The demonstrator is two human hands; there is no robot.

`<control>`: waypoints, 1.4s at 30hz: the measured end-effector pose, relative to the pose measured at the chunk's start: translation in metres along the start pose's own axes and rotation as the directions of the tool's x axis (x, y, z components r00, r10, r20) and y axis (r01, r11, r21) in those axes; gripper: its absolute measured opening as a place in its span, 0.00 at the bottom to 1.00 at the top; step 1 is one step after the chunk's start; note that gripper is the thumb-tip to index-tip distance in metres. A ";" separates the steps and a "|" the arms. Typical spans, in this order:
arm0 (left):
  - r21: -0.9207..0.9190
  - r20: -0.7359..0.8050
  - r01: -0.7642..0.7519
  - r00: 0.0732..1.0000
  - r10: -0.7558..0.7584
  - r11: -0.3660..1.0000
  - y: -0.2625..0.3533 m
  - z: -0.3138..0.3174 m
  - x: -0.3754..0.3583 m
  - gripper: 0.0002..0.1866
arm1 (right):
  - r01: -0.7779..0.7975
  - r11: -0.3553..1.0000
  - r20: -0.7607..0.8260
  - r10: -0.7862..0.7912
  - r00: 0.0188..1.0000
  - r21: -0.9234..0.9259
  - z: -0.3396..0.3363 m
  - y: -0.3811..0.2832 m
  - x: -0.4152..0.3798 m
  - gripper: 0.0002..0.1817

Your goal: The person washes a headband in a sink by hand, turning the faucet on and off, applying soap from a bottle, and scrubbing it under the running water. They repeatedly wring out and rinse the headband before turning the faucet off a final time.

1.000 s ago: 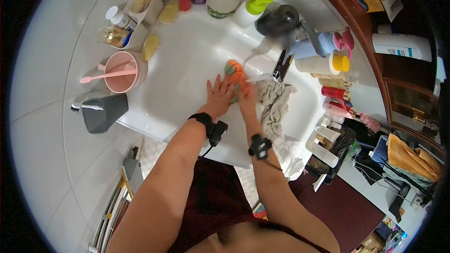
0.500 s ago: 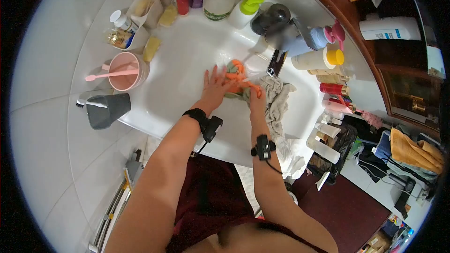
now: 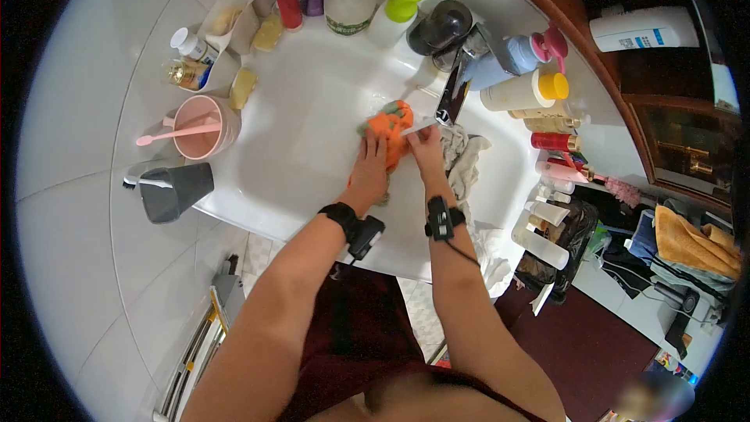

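Note:
An orange and grey-green cloth (image 3: 399, 119) lies bunched in the white sink (image 3: 297, 121). My left hand (image 3: 370, 172) lies over the cloth's near side, fingers stretched out on it; part of the cloth shows below the wrist. Close to the tap (image 3: 453, 101), my right hand (image 3: 426, 150) has its fingers bent together at the cloth's right side. What those fingers hold, if anything, is hidden. A whitish streak that looks like running water passes from the tap's mouth to the cloth. A wet grey-white cloth (image 3: 466, 162) rests to the right of my right hand.
Along the back rim stand a pump bottle (image 3: 349, 4), a green-topped bottle (image 3: 391, 19) and a dark bottle (image 3: 440, 27). At the left rim are a pink cup (image 3: 207, 141) with a toothbrush and a grey cup (image 3: 178, 194). Several bottles line the right rim.
My left hand has shifted right and its fingers have come closer together. My right hand has moved up nearer the tap. The orange cloth is bunched differently, and the view has shifted slightly.

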State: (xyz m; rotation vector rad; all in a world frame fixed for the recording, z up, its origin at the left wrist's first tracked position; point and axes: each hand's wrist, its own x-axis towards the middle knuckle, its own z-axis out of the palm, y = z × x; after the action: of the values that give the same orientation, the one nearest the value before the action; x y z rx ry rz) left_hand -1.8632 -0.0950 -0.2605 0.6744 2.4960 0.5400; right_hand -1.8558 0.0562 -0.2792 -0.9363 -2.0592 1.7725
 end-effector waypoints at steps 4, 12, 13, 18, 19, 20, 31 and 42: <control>-0.131 0.160 -0.102 0.980 0.122 0.986 -0.029 -0.051 -0.013 0.38 | -0.014 0.938 0.287 0.120 0.950 -0.345 -0.016 0.040 0.044 0.12; 0.442 -0.053 0.078 0.997 -0.061 0.893 -0.015 -0.076 -0.013 0.43 | -0.084 0.988 0.061 0.077 0.995 0.126 -0.024 -0.024 0.020 0.08; 0.364 -0.026 0.018 1.000 -0.009 0.931 -0.012 -0.072 -0.009 0.42 | -0.085 0.996 0.061 0.083 0.995 0.032 -0.021 -0.027 0.021 0.08; 0.272 0.269 -0.163 0.959 0.088 0.949 -0.001 -0.044 -0.018 0.42 | -0.336 0.890 -0.182 0.402 0.897 0.309 -0.010 -0.067 0.003 0.17; 0.271 0.308 -0.229 0.941 0.141 0.935 0.000 -0.040 -0.027 0.42 | -0.199 0.967 -0.162 0.224 0.961 0.159 -0.009 -0.042 -0.002 0.20; 0.269 0.344 -0.295 0.918 0.195 0.917 0.000 -0.035 -0.034 0.42 | -0.038 0.999 -0.115 0.039 0.993 0.013 -0.011 0.009 -0.004 0.23; 0.242 0.453 -0.213 0.888 0.084 0.947 0.006 -0.030 -0.025 0.39 | 0.327 0.586 0.288 -0.162 0.944 -0.742 0.038 0.006 0.004 0.14; 0.276 0.497 -0.152 0.868 -0.005 0.949 0.013 -0.023 -0.014 0.45 | 0.588 0.568 0.304 -0.519 0.799 -0.576 -0.002 0.000 -0.063 0.13</control>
State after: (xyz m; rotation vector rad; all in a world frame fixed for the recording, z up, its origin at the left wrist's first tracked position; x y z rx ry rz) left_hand -1.8612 -0.0977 -0.2308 0.9012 2.0815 -0.0157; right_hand -1.8070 0.0188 -0.2658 -0.2229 -2.6973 0.7721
